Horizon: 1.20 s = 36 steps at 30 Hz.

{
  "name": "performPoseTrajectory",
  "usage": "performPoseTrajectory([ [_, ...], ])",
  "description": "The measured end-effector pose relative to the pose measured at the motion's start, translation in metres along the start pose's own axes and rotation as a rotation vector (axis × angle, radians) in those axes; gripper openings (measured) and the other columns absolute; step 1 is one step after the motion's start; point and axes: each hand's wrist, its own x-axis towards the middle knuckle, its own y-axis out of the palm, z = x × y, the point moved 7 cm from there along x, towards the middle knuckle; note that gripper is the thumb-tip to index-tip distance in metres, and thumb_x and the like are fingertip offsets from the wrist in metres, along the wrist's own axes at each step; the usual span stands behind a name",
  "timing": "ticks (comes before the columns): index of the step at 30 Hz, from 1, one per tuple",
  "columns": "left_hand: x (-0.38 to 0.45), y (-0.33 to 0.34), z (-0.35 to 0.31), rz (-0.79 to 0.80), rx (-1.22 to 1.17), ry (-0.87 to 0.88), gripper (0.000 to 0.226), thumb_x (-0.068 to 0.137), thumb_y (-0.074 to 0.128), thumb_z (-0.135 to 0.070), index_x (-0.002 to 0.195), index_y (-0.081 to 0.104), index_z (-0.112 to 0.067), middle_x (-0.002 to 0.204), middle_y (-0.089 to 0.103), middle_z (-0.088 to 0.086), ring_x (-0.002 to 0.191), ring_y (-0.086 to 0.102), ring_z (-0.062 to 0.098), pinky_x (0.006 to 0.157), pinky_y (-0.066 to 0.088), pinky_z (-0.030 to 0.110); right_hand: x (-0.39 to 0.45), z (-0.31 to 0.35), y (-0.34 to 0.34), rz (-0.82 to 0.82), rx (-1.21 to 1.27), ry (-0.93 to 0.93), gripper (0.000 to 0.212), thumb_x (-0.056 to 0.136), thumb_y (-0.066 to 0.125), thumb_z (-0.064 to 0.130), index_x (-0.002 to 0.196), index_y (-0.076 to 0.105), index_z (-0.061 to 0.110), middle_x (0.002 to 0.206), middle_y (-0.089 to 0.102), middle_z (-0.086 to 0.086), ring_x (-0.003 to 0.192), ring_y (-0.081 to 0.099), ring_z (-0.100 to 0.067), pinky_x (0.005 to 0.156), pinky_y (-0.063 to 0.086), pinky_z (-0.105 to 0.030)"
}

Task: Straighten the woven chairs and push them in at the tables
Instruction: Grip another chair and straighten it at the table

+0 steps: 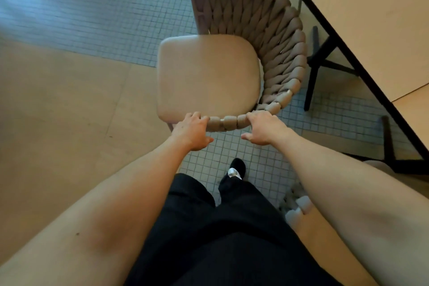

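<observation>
A woven chair [274, 37] with a tan rope back and a pale cushioned seat [206, 76] stands on the floor just ahead of me, its curved back toward the table [371, 18] at the right and its open seat front facing left. My left hand [191, 131] grips the near end of the woven rim, fingers curled over it. A short way to its right, my right hand [264, 127] holds the same rim. The chair sits turned away from the table, outside its edge.
The table's black legs [313, 72] and crossbars reach the floor right of the chair. The floor is grey mosaic tile with tan panels to the left. My dark trousers and one shoe [235, 169] are below my hands. A pale object [299, 209] lies by my right forearm.
</observation>
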Motion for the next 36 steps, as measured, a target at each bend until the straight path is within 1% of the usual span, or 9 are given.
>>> performPoseTrajectory([
  [3,0.021,0.006,-0.009,0.007,0.021,0.020,0.070,0.089,0.067,-0.051,0.146,0.042,-0.020,0.138,0.046,0.007,0.129,0.042,0.027,0.102,0.047,0.048,0.016,-0.015,-0.005,0.013,-0.101,-0.008,0.056,0.091,0.061,0.059,0.129,0.050,0.019,0.129,0.057,-0.008,0.124,0.050,-0.032,0.101,0.043,-0.052],
  [8,0.054,0.023,-0.013,0.074,0.039,0.046,0.073,0.086,0.070,-0.050,0.146,0.041,-0.020,0.137,0.050,0.007,0.126,0.048,0.028,0.105,0.044,0.047,0.043,-0.037,-0.011,0.062,-0.251,-0.018,0.061,0.091,0.060,0.060,0.136,0.048,0.021,0.136,0.053,-0.009,0.128,0.046,-0.031,0.107,0.036,-0.053],
  [14,0.083,0.044,-0.005,0.168,0.035,0.043,0.072,0.088,0.072,-0.042,0.148,0.036,-0.026,0.138,0.051,0.005,0.128,0.047,0.028,0.103,0.042,0.053,0.073,-0.040,0.002,0.186,-0.377,-0.100,0.069,0.089,0.052,0.073,0.138,0.048,0.023,0.132,0.061,-0.004,0.124,0.053,-0.029,0.107,0.034,-0.052],
  [17,0.092,0.053,-0.003,0.167,0.045,0.052,0.063,0.091,0.068,-0.029,0.144,0.036,-0.032,0.130,0.054,0.002,0.122,0.051,0.027,0.097,0.042,0.054,0.082,-0.038,0.013,0.222,-0.400,-0.100,0.073,0.089,0.048,0.076,0.141,0.047,0.024,0.135,0.059,-0.004,0.127,0.051,-0.029,0.107,0.034,-0.055],
  [20,0.093,0.050,-0.004,0.098,0.076,0.110,0.046,0.090,0.058,-0.010,0.129,0.043,-0.031,0.116,0.056,0.000,0.110,0.054,0.024,0.086,0.044,0.048,0.084,-0.039,0.017,0.231,-0.413,-0.109,0.064,0.090,0.046,0.076,0.131,0.050,0.026,0.133,0.060,-0.003,0.123,0.051,-0.030,0.100,0.040,-0.055],
  [23,0.088,0.046,-0.003,0.078,0.076,0.127,0.042,0.088,0.054,-0.007,0.122,0.045,-0.031,0.112,0.056,-0.001,0.106,0.054,0.024,0.081,0.042,0.046,0.081,-0.036,0.019,0.179,-0.403,-0.121,0.061,0.092,0.043,0.075,0.127,0.050,0.025,0.129,0.061,-0.004,0.119,0.053,-0.031,0.098,0.040,-0.054],
  [27,0.085,0.038,0.015,0.061,0.124,0.146,0.046,0.089,0.053,-0.008,0.127,0.046,-0.034,0.116,0.058,-0.001,0.110,0.053,0.024,0.078,0.038,0.042,0.076,-0.013,0.020,0.149,-0.320,-0.072,0.060,0.092,0.046,0.073,0.124,0.052,0.023,0.122,0.065,-0.003,0.114,0.058,-0.031,0.097,0.040,-0.053],
  [31,0.085,0.027,0.059,0.045,0.210,0.138,0.054,0.088,0.056,-0.010,0.134,0.047,-0.037,0.120,0.058,-0.004,0.116,0.052,0.021,0.089,0.041,0.045,0.078,0.036,0.023,0.162,-0.150,0.007,0.055,0.093,0.053,0.066,0.123,0.056,0.020,0.121,0.065,-0.004,0.112,0.060,-0.032,0.096,0.037,-0.055],
  [36,0.091,0.010,0.114,0.009,0.273,0.040,0.058,0.088,0.060,-0.009,0.132,0.052,-0.045,0.121,0.059,-0.011,0.119,0.053,0.016,0.094,0.037,0.044,0.097,0.089,0.035,0.131,0.005,0.056,0.053,0.093,0.057,0.063,0.121,0.058,0.018,0.120,0.065,-0.008,0.111,0.060,-0.032,0.094,0.041,-0.054],
])
